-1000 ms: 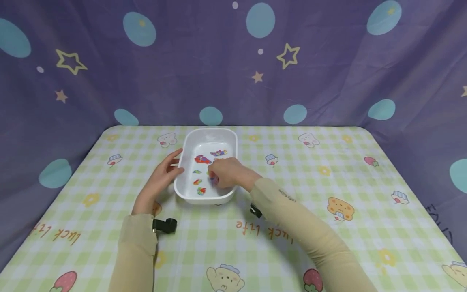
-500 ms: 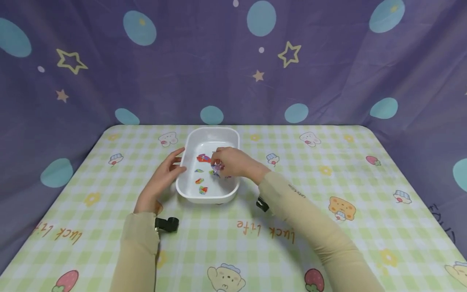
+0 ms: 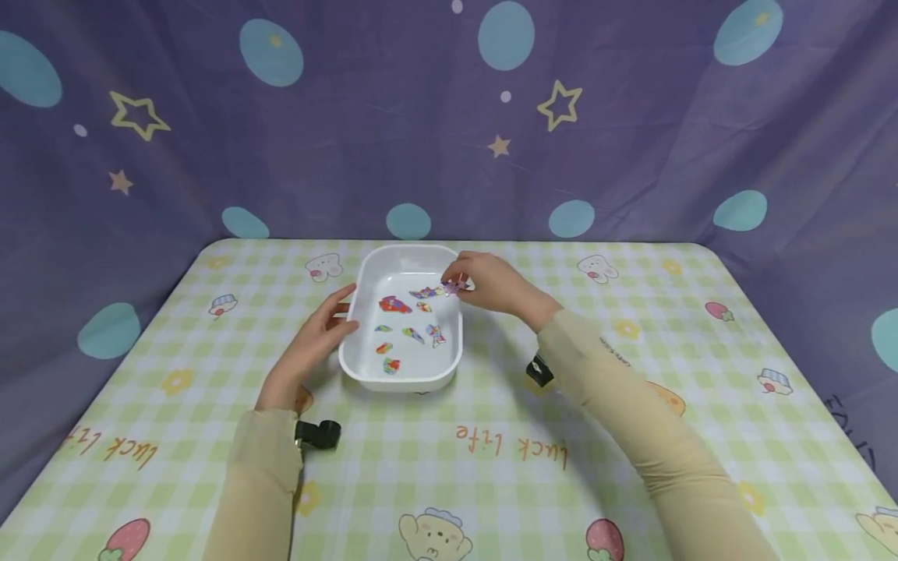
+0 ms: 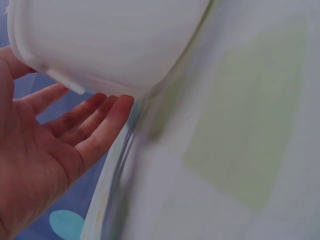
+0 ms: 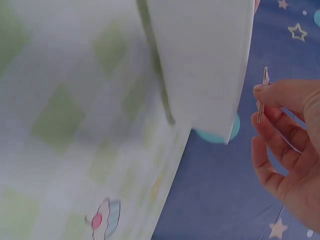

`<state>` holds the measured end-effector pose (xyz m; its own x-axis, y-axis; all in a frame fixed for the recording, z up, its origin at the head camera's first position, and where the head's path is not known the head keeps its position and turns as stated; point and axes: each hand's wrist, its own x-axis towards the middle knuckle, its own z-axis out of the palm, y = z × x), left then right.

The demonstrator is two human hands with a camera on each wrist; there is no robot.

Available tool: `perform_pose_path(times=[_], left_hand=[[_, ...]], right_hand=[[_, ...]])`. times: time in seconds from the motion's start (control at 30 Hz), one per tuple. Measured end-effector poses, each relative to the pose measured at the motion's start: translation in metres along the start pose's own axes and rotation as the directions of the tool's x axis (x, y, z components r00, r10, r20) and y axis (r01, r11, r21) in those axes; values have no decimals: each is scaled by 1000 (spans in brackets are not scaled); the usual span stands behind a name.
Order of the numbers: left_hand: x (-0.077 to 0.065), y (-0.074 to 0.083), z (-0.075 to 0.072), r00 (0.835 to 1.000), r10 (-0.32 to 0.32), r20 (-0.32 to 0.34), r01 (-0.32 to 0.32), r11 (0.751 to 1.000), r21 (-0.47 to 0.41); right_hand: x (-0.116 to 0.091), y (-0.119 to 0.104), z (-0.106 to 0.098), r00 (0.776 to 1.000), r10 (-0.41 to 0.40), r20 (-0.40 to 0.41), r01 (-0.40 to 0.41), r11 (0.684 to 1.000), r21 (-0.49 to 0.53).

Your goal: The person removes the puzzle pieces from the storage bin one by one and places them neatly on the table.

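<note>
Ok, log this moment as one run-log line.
left hand: rests against white tray | right hand: pinches colourful sticker above tray's right rim | more stickers in tray

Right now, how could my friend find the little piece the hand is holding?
Find the white tray on the checked table. At its far right rim the right hand pinches one small colourful piece. It alone is lifted; the others lie flat inside.
</note>
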<state>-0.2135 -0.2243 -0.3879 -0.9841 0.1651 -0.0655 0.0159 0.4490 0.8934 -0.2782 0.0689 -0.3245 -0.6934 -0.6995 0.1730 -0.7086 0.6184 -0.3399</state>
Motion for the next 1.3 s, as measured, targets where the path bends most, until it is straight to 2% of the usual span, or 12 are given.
perform_pose_path(times=[0.43,0.63,1.1,1.3], left_hand=[[0,-1,-2,1000,6,15,-6,1000,-13],[1,1,-3,999,24,25,-24,1000,-11],[-2,0,-3,999,25,28,-24,999,-24],[-1,1,-2,999,22,27,-22,999,-24]], right_hand=[[-16,36,-9,998,61,-30,-62,997,-38],[-18,49,-10,997,76,-4,-76,996,-37],[-21,79,5,984,180,8,-180,983,-23],[-20,89,17,965,261,24,-262,965,21]])
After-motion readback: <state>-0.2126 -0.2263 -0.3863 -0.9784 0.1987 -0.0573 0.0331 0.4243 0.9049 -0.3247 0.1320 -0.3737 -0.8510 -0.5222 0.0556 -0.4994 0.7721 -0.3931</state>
